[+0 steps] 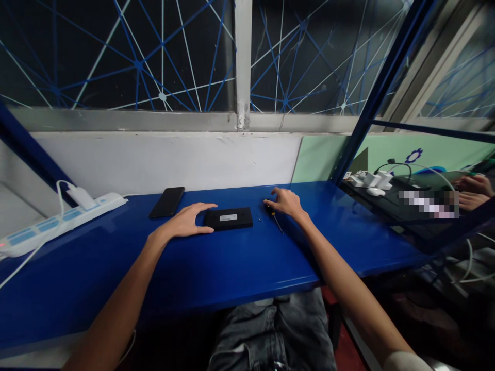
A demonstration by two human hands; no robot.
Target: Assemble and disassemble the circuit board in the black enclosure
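Note:
A flat black rectangular box (242, 218) with a white label lies on the blue table. Around its left end is my left hand (189, 220), with thumb and fingers spread along the near and far edges; firm contact cannot be made out. To the right lies a screwdriver (275, 218) with a black and yellow handle, its thin shaft pointing toward me. My right hand (286, 202) is over the handle, thumb and forefinger apart, partly hiding it. Tiny metal pieces (259, 218), perhaps screws, rest between box and screwdriver.
A black smartphone-like slab (167, 202) lies behind my left hand. At the far left is a white power strip (62, 219) with a plugged-in charger and cable. Blue frame posts (373, 103) rise at both sides. Another person's hands (474, 190) are at the right, near white adapters.

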